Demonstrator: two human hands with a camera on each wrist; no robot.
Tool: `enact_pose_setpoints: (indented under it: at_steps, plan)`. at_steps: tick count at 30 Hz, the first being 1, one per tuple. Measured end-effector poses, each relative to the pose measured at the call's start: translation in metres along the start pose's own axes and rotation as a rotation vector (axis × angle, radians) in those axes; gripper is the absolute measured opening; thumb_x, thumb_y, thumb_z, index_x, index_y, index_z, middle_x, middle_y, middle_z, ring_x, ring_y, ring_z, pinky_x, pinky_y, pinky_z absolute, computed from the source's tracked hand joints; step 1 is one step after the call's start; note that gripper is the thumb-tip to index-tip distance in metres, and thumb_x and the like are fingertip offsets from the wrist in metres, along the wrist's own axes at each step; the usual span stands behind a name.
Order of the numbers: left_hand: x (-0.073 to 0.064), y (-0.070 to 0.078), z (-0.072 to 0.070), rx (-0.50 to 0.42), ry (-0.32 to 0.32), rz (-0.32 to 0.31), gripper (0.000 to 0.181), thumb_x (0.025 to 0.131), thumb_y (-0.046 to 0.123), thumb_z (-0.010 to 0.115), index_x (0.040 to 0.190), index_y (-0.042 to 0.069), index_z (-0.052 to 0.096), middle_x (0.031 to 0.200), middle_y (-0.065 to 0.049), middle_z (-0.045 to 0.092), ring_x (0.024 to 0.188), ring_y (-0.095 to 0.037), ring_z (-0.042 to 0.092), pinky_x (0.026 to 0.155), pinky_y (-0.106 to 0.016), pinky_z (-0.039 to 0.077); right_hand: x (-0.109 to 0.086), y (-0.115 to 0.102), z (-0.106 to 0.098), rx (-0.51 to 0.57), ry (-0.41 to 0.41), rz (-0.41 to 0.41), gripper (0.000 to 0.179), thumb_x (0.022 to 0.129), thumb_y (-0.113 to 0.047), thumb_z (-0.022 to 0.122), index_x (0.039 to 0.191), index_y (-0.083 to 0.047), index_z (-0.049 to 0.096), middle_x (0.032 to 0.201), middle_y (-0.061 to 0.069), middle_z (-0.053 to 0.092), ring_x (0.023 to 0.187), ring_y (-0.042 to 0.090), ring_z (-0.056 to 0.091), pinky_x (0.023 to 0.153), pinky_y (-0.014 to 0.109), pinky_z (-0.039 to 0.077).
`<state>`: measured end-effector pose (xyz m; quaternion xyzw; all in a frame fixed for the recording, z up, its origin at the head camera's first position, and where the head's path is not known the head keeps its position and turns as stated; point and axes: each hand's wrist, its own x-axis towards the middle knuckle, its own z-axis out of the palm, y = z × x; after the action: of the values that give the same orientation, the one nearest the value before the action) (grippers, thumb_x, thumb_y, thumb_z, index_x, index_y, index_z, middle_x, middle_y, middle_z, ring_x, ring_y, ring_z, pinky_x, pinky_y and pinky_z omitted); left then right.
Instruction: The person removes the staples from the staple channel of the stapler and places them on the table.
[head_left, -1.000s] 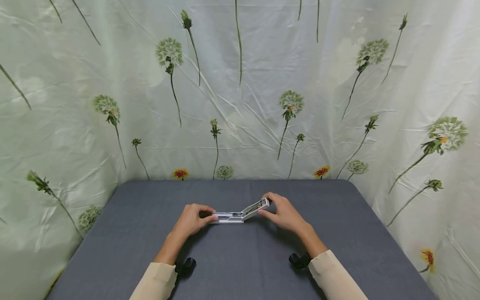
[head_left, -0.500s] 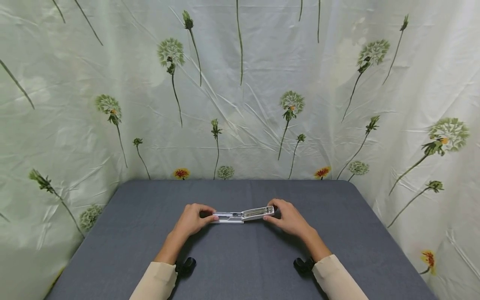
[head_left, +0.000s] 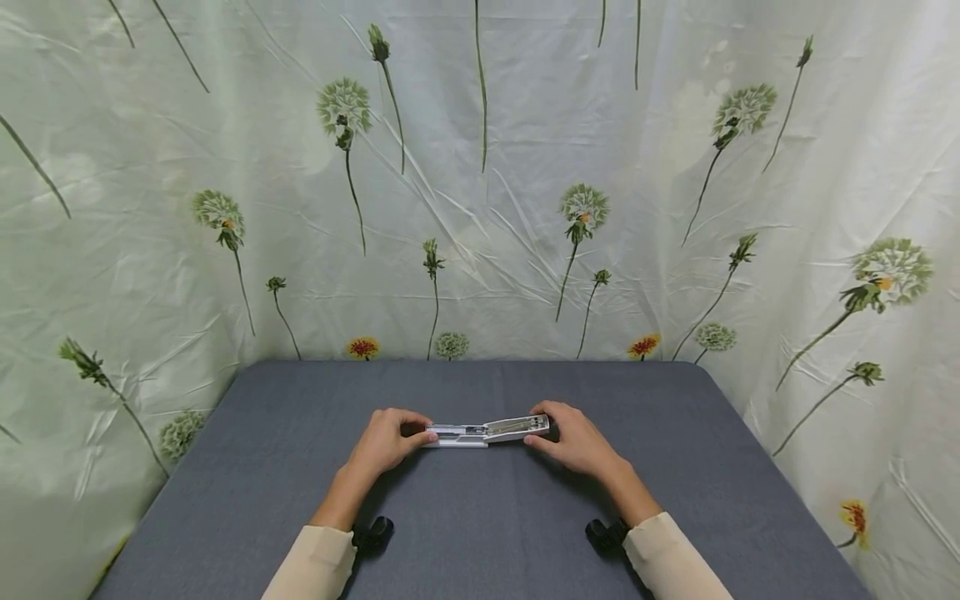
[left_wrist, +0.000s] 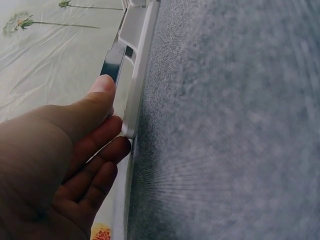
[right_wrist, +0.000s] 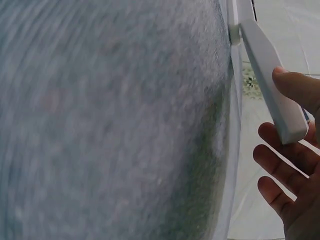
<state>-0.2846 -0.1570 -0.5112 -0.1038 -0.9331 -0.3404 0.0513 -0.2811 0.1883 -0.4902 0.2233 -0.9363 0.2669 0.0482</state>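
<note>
A white stapler (head_left: pixel 459 443) lies opened out on the grey cloth, its base to the left and its top arm (head_left: pixel 517 428) folded back to the right, slightly raised. My left hand (head_left: pixel 384 438) pinches the base's left end; in the left wrist view the thumb (left_wrist: pixel 103 85) presses on the metal magazine rail (left_wrist: pixel 114 62). My right hand (head_left: pixel 573 433) grips the free end of the top arm between thumb and fingers. In the right wrist view the arm's white shell (right_wrist: pixel 272 85) slopes away from the base, and the fingers sit beneath its tip.
A grey cloth-covered table (head_left: pixel 480 525) spreads beneath both hands. Behind it hangs a pale curtain (head_left: pixel 495 275) printed with dandelions. Black wrist-worn devices (head_left: pixel 373 536) sit by both cream sleeves (head_left: pixel 315 562).
My right hand has swung the stapler's top arm further right and down, from a steep tilt to nearly flat. The left hand and the base have stayed in place.
</note>
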Motion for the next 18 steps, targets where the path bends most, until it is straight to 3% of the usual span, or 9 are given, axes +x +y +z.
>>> enact_pose_setpoints:
  at_steps: [5, 10, 18]
  plan:
    - [0.000, 0.001, 0.000, -0.001, 0.004, 0.009, 0.018, 0.084, 0.034, 0.086, 0.097, 0.022, 0.083, 0.092, 0.008, 0.077, 0.087, -0.010, 0.068, 0.085, -0.043, 0.056, 0.004, -0.009, 0.002, -0.013, 0.064, -0.035, 0.041, 0.094, -0.040, 0.075, 0.123, -0.011, 0.070, 0.118, 0.002, 0.071, 0.110, 0.023, 0.065, 0.095, 0.049, 0.052]
    - [0.000, 0.001, 0.001, 0.002, 0.012, 0.018, 0.017, 0.084, 0.034, 0.086, 0.096, 0.022, 0.083, 0.090, 0.008, 0.077, 0.084, -0.009, 0.067, 0.083, -0.041, 0.056, 0.014, -0.025, 0.007, 0.005, 0.136, -0.074, 0.034, 0.095, -0.032, 0.076, 0.120, -0.009, 0.072, 0.114, 0.003, 0.072, 0.107, 0.022, 0.065, 0.091, 0.047, 0.053]
    - [0.001, 0.002, 0.001, 0.012, 0.012, 0.003, 0.018, 0.083, 0.035, 0.087, 0.095, 0.022, 0.083, 0.090, 0.008, 0.077, 0.085, -0.009, 0.067, 0.083, -0.042, 0.057, 0.029, -0.060, 0.020, -0.025, 0.110, -0.125, 0.026, 0.096, -0.025, 0.076, 0.117, -0.010, 0.073, 0.116, 0.004, 0.071, 0.112, 0.025, 0.065, 0.094, 0.046, 0.054]
